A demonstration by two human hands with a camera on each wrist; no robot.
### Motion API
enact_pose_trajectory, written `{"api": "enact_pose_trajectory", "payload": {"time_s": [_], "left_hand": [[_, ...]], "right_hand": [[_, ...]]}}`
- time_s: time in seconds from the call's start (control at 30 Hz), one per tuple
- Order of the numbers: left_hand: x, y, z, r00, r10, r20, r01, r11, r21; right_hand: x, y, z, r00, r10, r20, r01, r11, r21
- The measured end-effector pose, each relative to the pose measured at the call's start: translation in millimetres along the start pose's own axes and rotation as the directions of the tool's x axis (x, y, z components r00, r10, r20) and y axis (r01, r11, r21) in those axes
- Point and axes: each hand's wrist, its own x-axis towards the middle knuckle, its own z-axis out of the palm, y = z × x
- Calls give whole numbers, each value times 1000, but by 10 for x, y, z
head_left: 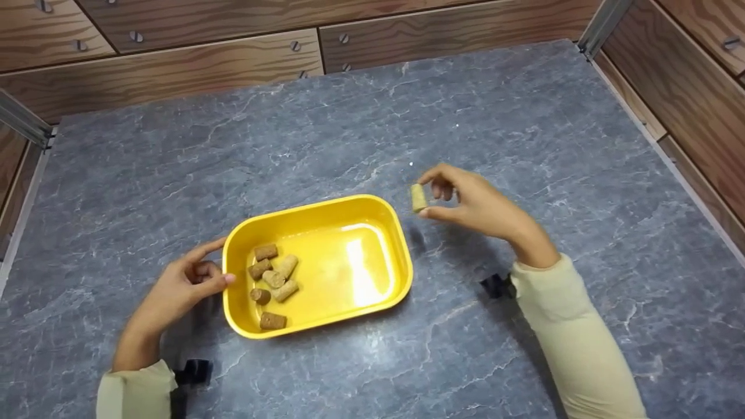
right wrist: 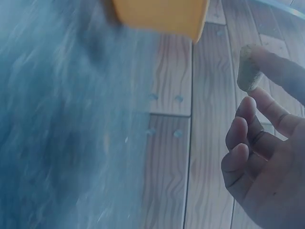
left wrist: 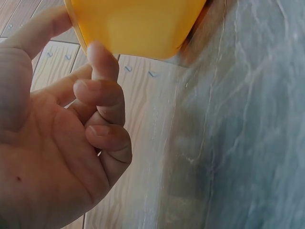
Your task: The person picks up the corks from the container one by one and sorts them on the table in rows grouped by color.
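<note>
A yellow plastic tub with rounded corners sits on the table. My left hand holds its left end, thumb at the rim and forefinger along the outer wall; the left wrist view shows the other fingers curled below the tub. Several corks, light and dark brown, lie loose in the tub's left part. Just beyond the tub's right end, my right hand pinches one pale, tapered cork between thumb and forefinger. In the right wrist view that cork is upright between the fingertips.
The grey marbled tabletop spreads around the tub. Wood-patterned panels stand along the back and sides, with metal corner posts. Black straps show at both wrists.
</note>
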Motion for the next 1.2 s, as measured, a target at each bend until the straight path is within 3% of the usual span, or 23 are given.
{"api": "enact_pose_trajectory", "payload": {"time_s": [0.2,0.47,0.9,1.2], "left_hand": [[-1,5,-14,996,-81,36,83,993,-89],[-4,13,-4,993,-99,62,109,978,-176],[5,-14,-8,991,-115,69,126,975,-181],[-3,1,-17,992,-102,77,114,979,-169]], "right_hand": [[-45,165,-45,997,77,6,-76,997,-33],[-62,311,-45,991,132,32,-130,990,-56],[77,435,27,974,207,94,-183,959,-218],[120,462,53,967,217,131,-179,951,-253]]}}
